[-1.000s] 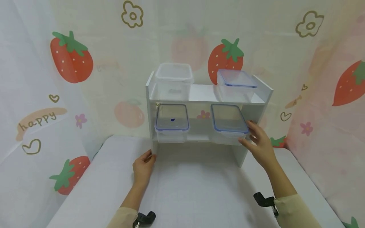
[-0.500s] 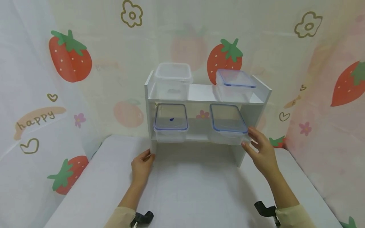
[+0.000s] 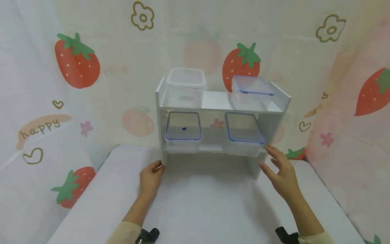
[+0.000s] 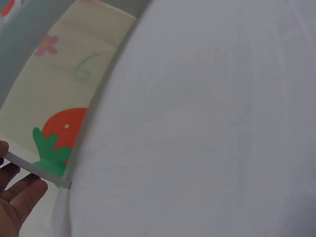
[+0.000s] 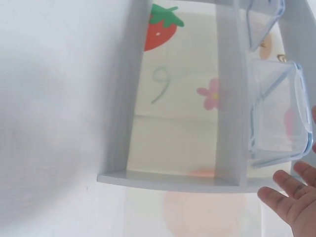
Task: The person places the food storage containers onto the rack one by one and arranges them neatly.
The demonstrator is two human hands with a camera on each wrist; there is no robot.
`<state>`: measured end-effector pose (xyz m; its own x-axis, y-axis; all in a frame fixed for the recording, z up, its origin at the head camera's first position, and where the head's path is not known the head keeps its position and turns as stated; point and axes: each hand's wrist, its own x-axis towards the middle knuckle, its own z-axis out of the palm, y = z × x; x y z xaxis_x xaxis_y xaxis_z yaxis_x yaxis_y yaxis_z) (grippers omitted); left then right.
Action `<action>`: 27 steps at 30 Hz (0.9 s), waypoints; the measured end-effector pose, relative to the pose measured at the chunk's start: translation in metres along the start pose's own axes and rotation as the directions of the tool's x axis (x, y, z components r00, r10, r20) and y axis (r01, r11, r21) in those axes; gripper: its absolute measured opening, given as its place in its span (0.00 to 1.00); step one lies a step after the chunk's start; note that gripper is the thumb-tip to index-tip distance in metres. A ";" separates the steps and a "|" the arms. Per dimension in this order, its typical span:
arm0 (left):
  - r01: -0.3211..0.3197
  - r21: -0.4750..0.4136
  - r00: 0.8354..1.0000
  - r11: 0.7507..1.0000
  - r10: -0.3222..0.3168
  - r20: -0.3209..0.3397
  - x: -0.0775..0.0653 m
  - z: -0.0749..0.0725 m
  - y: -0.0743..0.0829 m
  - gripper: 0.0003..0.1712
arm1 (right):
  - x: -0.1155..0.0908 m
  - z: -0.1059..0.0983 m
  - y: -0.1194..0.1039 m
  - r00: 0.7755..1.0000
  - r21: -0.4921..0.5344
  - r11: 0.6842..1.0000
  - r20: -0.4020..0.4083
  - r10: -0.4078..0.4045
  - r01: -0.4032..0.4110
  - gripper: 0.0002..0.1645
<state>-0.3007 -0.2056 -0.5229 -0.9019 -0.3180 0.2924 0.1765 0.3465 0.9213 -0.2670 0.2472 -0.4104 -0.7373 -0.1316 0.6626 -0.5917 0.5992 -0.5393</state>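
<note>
A white two-tier shelf (image 3: 213, 100) stands on the table. My left hand (image 3: 150, 180) pinches the lower front edge of its left side panel; the left wrist view shows the thumb and fingers (image 4: 30, 195) on either side of that panel edge (image 4: 39, 171). Beside the right side panel my right hand (image 3: 284, 176) is spread and holds nothing, below and right of a clear lidded food container (image 3: 245, 130) with a blue-edged seal. In the right wrist view its fingers (image 5: 274, 201) lie near the panel's edge (image 5: 163, 182); contact cannot be told.
Another blue-sealed container (image 3: 183, 132) sits at the left of the lower tier. On the upper tier are a clear container with a whitish lid (image 3: 186, 88) and a blue-edged one (image 3: 253, 92). A strawberry-printed curtain (image 3: 115, 51) surrounds the white table (image 3: 210, 203).
My right hand has come down and away from the lower right container, toward the lower part of the right side panel. My left hand keeps its grip; the shelf and containers look unmoved.
</note>
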 end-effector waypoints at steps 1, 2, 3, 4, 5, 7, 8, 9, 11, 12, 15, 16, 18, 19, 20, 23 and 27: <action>-0.007 0.005 1.000 1.000 0.007 0.000 0.000 -0.001 0.001 0.20 | -0.001 0.000 0.000 1.000 -0.005 1.000 0.003 -0.003 0.003 0.37; -0.015 0.011 1.000 1.000 0.015 -0.002 0.000 -0.001 0.001 0.20 | -0.003 0.000 0.001 1.000 -0.012 1.000 0.007 -0.002 0.002 0.37; -0.019 0.018 1.000 1.000 0.019 -0.003 0.000 -0.002 0.002 0.20 | -0.004 0.000 0.002 1.000 -0.016 1.000 0.008 -0.006 0.006 0.37; -0.025 0.024 1.000 0.999 0.025 0.001 0.000 -0.003 0.003 0.20 | -0.006 0.001 0.002 1.000 -0.019 1.000 0.007 -0.017 0.017 0.37; -0.031 0.027 1.000 0.999 0.030 0.006 0.000 -0.004 0.004 0.20 | -0.008 0.001 0.003 1.000 -0.023 0.999 0.006 -0.024 0.024 0.37; -0.042 0.038 0.999 0.998 0.041 0.022 0.000 -0.007 0.006 0.20 | -0.012 0.000 0.004 0.999 -0.032 0.999 0.002 -0.037 0.037 0.37; -0.049 0.049 0.998 0.998 0.047 0.030 0.000 -0.008 0.007 0.20 | -0.013 0.000 0.005 0.999 -0.039 0.998 0.000 -0.043 0.043 0.37; -0.053 0.058 0.998 0.997 0.051 0.038 0.000 -0.010 0.008 0.20 | -0.015 -0.001 0.006 0.999 -0.043 0.998 -0.002 -0.049 0.049 0.38; -0.061 0.072 0.997 0.996 0.057 0.055 -0.001 -0.014 0.010 0.20 | -0.018 -0.002 0.007 0.999 -0.052 0.997 0.002 -0.053 0.053 0.38; -0.064 0.079 0.996 0.995 0.059 0.063 -0.001 -0.016 0.011 0.20 | -0.020 -0.003 0.008 0.998 -0.054 0.997 0.004 -0.056 0.056 0.39; -0.062 0.088 0.995 0.994 0.054 0.089 -0.003 -0.023 0.014 0.20 | -0.025 -0.005 0.010 0.998 -0.059 0.996 0.011 -0.064 0.064 0.38; -0.062 0.085 0.993 0.994 0.054 0.102 -0.004 -0.025 0.015 0.20 | -0.026 -0.006 0.011 0.998 -0.062 0.996 0.012 -0.065 0.065 0.39; -0.059 0.083 0.991 0.995 0.048 0.128 -0.005 -0.029 0.016 0.19 | -0.030 -0.008 0.011 0.997 -0.075 0.995 0.009 -0.071 0.071 0.39; -0.055 0.080 0.989 0.995 0.043 0.142 -0.006 -0.031 0.017 0.19 | -0.032 -0.009 0.012 0.997 -0.085 0.993 0.007 -0.076 0.076 0.39; -0.050 0.076 0.987 0.996 0.038 0.158 -0.007 -0.033 0.017 0.18 | -0.033 -0.010 0.013 0.997 -0.096 0.992 0.007 -0.079 0.079 0.40; -0.030 0.062 0.978 0.998 0.017 0.206 -0.008 -0.038 0.017 0.18 | -0.039 -0.013 0.015 0.996 -0.122 0.988 0.014 -0.094 0.095 0.40; -0.028 0.058 0.966 0.998 0.012 0.259 -0.012 -0.045 0.017 0.19 | -0.045 -0.015 0.017 0.993 -0.135 0.983 0.031 -0.118 0.121 0.42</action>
<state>-0.2694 -0.2357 -0.4986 -0.9709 -0.0746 0.2274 0.1787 0.4063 0.8961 -0.2385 0.2756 -0.4417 -0.6720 -0.2259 0.7053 -0.6272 0.6800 -0.3798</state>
